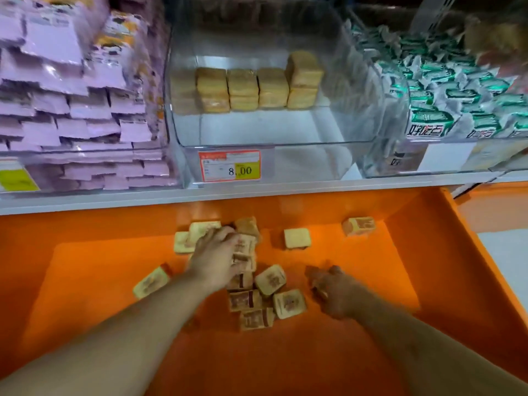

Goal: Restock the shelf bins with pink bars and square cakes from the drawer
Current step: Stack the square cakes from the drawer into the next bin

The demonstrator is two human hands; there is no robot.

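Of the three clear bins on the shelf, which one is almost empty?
The middle bin, above the 8.00 price tag: only one short row of square cakes at its back.

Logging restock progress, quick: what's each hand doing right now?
Left hand: fingers curled on cakes in the drawer.
Right hand: gripping one cake, blurred.
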